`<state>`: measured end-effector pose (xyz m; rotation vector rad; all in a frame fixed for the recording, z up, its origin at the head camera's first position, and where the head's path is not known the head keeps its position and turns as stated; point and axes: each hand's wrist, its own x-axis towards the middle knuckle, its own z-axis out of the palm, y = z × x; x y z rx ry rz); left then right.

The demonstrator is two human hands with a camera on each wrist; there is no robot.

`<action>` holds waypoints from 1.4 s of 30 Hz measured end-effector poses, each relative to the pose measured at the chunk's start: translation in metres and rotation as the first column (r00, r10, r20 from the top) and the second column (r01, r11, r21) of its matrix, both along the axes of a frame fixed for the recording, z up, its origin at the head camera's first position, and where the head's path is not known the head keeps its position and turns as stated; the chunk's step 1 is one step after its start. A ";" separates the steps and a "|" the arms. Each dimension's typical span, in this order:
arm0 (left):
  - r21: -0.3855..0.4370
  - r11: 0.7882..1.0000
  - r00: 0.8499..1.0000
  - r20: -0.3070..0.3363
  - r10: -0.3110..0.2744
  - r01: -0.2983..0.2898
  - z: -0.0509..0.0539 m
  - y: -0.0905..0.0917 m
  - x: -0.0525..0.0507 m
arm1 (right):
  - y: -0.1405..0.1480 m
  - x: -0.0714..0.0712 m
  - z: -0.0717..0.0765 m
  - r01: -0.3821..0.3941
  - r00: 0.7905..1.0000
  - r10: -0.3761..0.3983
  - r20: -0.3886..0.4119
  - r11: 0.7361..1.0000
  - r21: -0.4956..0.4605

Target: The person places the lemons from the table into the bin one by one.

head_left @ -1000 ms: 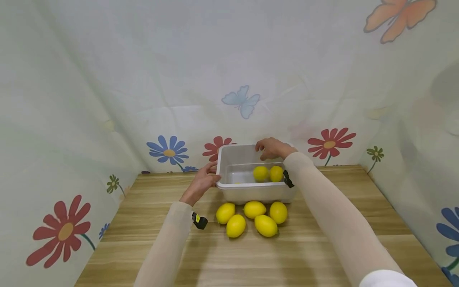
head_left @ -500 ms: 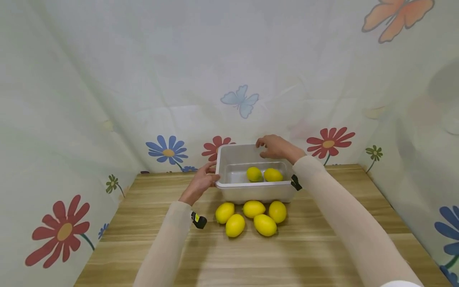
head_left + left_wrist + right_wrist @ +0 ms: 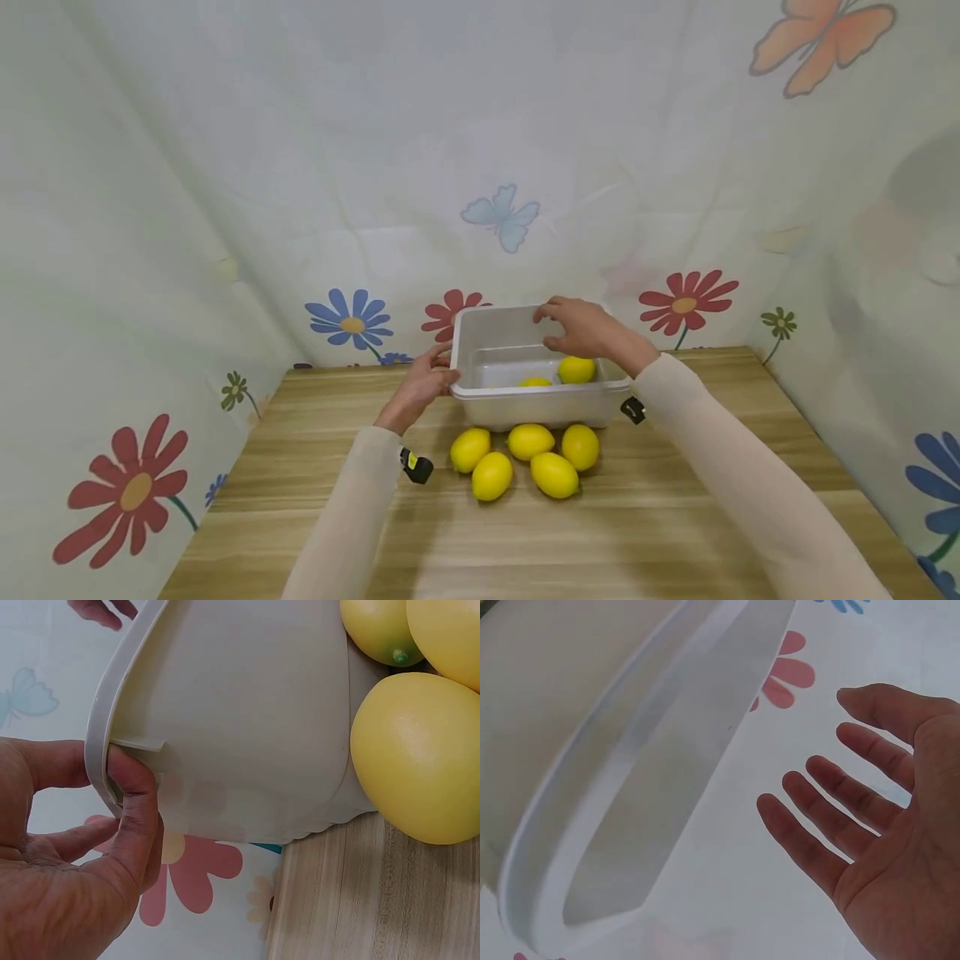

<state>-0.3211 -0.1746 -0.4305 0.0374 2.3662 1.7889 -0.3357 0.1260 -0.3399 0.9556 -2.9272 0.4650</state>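
Note:
A whitish plastic bin (image 3: 540, 408) stands at the back of the table. With thumb and curled fingers, my left hand (image 3: 420, 385) grips its left rim, as the left wrist view shows closely. Over the bin's right half hovers my right hand (image 3: 588, 327), fingers spread and slightly bent, holding nothing. Inside the bin a yellow lemon (image 3: 576, 369) lies below that hand. Another lemon (image 3: 536, 382) shows only its top above the front rim. The front wall hides the rest of the bin's floor.
Several lemons (image 3: 492, 476) lie on the wooden table (image 3: 525, 550) just in front of the bin. A white curtain (image 3: 420, 150) printed with flowers and butterflies hangs close behind the bin and on both sides.
My right hand has drawn back to the right and a little nearer. Inside the bin the lemons have rolled, one now mostly behind the front wall. My left hand keeps its grip.

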 end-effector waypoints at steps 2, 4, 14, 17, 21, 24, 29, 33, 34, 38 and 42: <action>0.002 1.000 1.000 -0.004 0.005 -0.005 -0.001 0.000 0.000 | 0.001 0.007 0.000 -0.013 0.999 0.013 -0.036 1.000 -0.006; 0.005 1.000 1.000 -0.002 -0.003 0.003 -0.003 0.000 0.000 | 0.002 0.014 0.000 -0.027 0.997 0.026 -0.066 1.000 -0.015; 0.012 1.000 1.000 -0.014 -0.007 0.007 -0.001 -0.008 0.001 | -0.002 0.045 -0.007 -0.152 0.966 0.131 -0.223 0.985 -0.080; 0.011 1.000 1.000 0.008 -0.010 0.010 0.000 -0.008 0.002 | -0.004 0.054 -0.010 -0.172 0.958 0.147 -0.245 0.981 -0.085; 0.009 1.000 1.000 -0.001 -0.005 0.005 -0.001 -0.007 0.003 | -0.004 0.067 -0.011 -0.169 0.958 0.140 -0.249 0.981 -0.100; 0.012 1.000 1.000 -0.015 -0.004 0.004 -0.002 -0.006 0.004 | -0.002 0.077 -0.014 -0.159 0.954 0.125 -0.273 0.981 -0.108; 0.012 1.000 1.000 -0.009 -0.015 0.016 -0.003 -0.005 0.005 | 0.002 0.094 -0.025 -0.172 0.943 0.136 -0.303 0.981 -0.093; 0.016 1.000 1.000 -0.013 -0.018 0.018 -0.003 -0.004 0.004 | 0.005 0.105 -0.036 -0.188 0.944 0.153 -0.293 0.978 -0.094; 0.016 1.000 1.000 -0.008 -0.024 0.024 0.002 -0.004 0.006 | 0.005 0.107 -0.038 -0.190 0.944 0.156 -0.290 0.978 -0.091; 0.019 1.000 1.000 -0.004 -0.022 0.022 0.004 -0.002 0.005 | 0.008 0.114 -0.045 -0.177 0.947 0.150 -0.284 0.982 -0.071; 0.008 1.000 1.000 -0.006 -0.008 0.008 -0.001 -0.001 0.001 | 0.010 0.118 -0.055 -0.162 0.961 0.144 -0.238 0.985 -0.060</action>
